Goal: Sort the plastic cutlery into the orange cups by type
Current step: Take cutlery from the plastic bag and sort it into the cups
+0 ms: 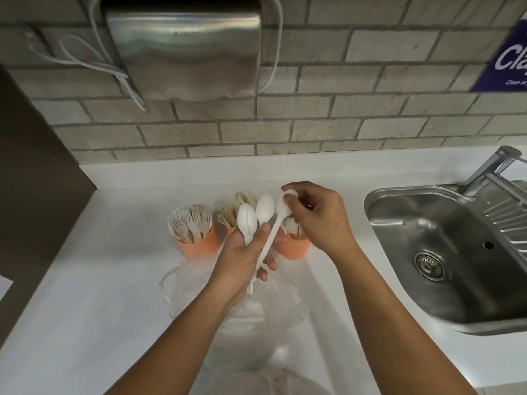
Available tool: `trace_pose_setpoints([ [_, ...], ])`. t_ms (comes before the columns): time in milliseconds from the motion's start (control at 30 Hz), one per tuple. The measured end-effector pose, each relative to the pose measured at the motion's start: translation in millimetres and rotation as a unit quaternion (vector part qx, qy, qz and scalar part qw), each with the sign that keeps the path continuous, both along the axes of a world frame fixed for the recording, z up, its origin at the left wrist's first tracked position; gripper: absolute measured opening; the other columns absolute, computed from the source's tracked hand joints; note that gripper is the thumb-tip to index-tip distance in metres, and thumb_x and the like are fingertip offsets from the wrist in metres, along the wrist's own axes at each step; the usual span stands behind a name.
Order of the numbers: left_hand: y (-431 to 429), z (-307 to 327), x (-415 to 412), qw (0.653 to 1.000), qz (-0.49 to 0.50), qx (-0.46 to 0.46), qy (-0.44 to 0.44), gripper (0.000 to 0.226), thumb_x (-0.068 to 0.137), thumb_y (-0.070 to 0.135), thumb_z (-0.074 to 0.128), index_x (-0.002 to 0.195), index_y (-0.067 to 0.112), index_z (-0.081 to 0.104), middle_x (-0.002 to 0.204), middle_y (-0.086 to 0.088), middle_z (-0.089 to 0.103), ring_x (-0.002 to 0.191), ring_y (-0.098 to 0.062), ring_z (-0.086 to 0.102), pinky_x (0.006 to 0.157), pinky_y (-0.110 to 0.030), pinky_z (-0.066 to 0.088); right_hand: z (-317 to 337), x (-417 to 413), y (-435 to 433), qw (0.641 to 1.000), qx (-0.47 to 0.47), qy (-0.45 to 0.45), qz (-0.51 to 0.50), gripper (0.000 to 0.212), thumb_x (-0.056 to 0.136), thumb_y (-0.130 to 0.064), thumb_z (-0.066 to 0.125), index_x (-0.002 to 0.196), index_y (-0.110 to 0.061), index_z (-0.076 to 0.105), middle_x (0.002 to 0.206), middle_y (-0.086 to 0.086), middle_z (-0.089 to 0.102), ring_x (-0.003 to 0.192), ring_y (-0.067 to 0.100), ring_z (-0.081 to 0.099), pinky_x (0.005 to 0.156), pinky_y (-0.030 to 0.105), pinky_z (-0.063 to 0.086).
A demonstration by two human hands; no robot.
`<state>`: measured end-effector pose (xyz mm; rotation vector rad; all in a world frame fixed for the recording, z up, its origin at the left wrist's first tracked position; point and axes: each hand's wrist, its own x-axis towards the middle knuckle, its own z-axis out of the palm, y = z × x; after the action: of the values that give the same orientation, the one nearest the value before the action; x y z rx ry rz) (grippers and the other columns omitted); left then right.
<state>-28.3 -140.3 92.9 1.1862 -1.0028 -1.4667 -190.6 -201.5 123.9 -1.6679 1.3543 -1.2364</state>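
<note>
My left hand [245, 258] grips a bunch of white plastic spoons [251, 220] by their handles, bowls pointing up. My right hand [319, 218] pinches the bowl of one more white spoon [273, 232], whose handle slants down across my left palm. Behind my hands stand orange cups on the white counter. The left cup [199, 245] is full of white forks. A middle cup, mostly hidden by my left hand, holds beige cutlery [231, 215]. The right cup [293, 249] sits under my right hand with white cutlery in it.
A clear plastic bag [256, 315] lies on the counter [114, 280] below my hands. A steel sink [445, 252] with a tap [493, 169] and a dish rack is at the right. A steel dispenser [185, 52] hangs on the brick wall.
</note>
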Motion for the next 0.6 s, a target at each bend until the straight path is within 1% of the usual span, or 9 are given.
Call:
trace_pose_setpoints([
  [67,0,-3,3,1.0,0.024,0.014,0.005,0.025,0.106,0.037,0.057,0.121,0.02,0.068,0.109,-0.009,0.079,0.055,-0.017,0.059,0.045,-0.026,0.041,4,-6,-3,0.998,-0.028,-0.023,-0.045,0.016,0.097,-0.013,0.068,0.105,-0.022,0.078,0.088,-0.008,0.076,0.069,0.015,0.072,0.068,0.031,0.058],
  [133,-1,-7,4,0.998,0.048,0.03,-0.002,0.025,0.105,0.037,0.059,0.122,0.02,0.065,0.11,-0.007,0.079,0.053,-0.016,0.055,0.045,-0.026,0.039,8,-17,-8,0.993,-0.061,-0.051,-0.083,0.017,0.099,-0.013,0.066,0.106,-0.022,0.078,0.096,-0.001,0.074,0.065,0.016,0.072,0.063,0.033,0.059],
  [200,-1,-9,5,0.997,0.063,0.038,-0.009,0.022,0.106,0.035,0.058,0.122,0.022,0.065,0.108,-0.003,0.079,0.049,-0.014,0.05,0.044,-0.025,0.037,10,-28,-13,0.987,-0.1,-0.038,-0.118,0.019,0.099,-0.01,0.063,0.107,-0.018,0.079,0.096,0.004,0.069,0.061,0.015,0.07,0.061,0.03,0.058],
  [300,-3,-9,5,0.995,0.073,0.062,-0.006,0.018,0.106,0.029,0.056,0.12,0.02,0.065,0.107,-0.001,0.079,0.047,-0.014,0.046,0.044,-0.024,0.034,3,-42,-16,0.976,-0.158,0.042,-0.141,0.023,0.098,-0.005,0.063,0.11,-0.015,0.08,0.093,0.004,0.064,0.062,0.013,0.069,0.067,0.026,0.057],
  [333,-3,-8,5,0.995,0.074,0.073,0.002,0.018,0.106,0.026,0.055,0.118,0.017,0.064,0.107,-0.001,0.079,0.046,-0.015,0.046,0.044,-0.024,0.033,-2,-45,-18,0.972,-0.173,0.076,-0.141,0.025,0.097,-0.004,0.063,0.111,-0.015,0.08,0.092,0.004,0.063,0.064,0.012,0.068,0.069,0.027,0.057],
  [400,-3,-7,3,0.994,0.069,0.086,0.016,0.019,0.103,0.021,0.054,0.116,0.011,0.063,0.107,-0.002,0.079,0.046,-0.016,0.046,0.044,-0.024,0.032,-14,-47,-19,0.962,-0.195,0.147,-0.126,0.028,0.095,0.0,0.063,0.114,-0.014,0.079,0.091,0.005,0.062,0.07,0.017,0.066,0.071,0.031,0.057],
  [467,-2,-5,2,0.995,0.062,0.084,0.012,0.02,0.102,0.019,0.054,0.115,0.01,0.065,0.108,-0.001,0.079,0.048,-0.016,0.047,0.044,-0.024,0.033,-27,-45,-17,0.955,-0.195,0.199,-0.1,0.032,0.094,0.002,0.064,0.119,-0.014,0.076,0.093,0.004,0.062,0.072,0.017,0.062,0.071,0.032,0.055],
  [533,0,-4,0,0.995,0.058,0.076,0.002,0.017,0.101,0.02,0.057,0.111,0.012,0.069,0.107,-0.001,0.079,0.049,-0.016,0.048,0.044,-0.025,0.033,-38,-40,-13,0.954,-0.175,0.226,-0.088,0.034,0.093,0.0,0.063,0.122,-0.018,0.071,0.097,-0.001,0.063,0.072,0.016,0.061,0.068,0.033,0.055],
  [600,1,-3,0,0.996,0.056,0.067,-0.007,0.015,0.102,0.021,0.058,0.107,0.014,0.07,0.107,-0.001,0.078,0.05,-0.015,0.049,0.045,-0.025,0.033,-49,-36,-11,0.947,-0.171,0.258,-0.09,0.025,0.091,-0.004,0.064,0.111,-0.019,0.069,0.093,-0.001,0.064,0.07,0.021,0.059,0.062,0.037,0.053],
])
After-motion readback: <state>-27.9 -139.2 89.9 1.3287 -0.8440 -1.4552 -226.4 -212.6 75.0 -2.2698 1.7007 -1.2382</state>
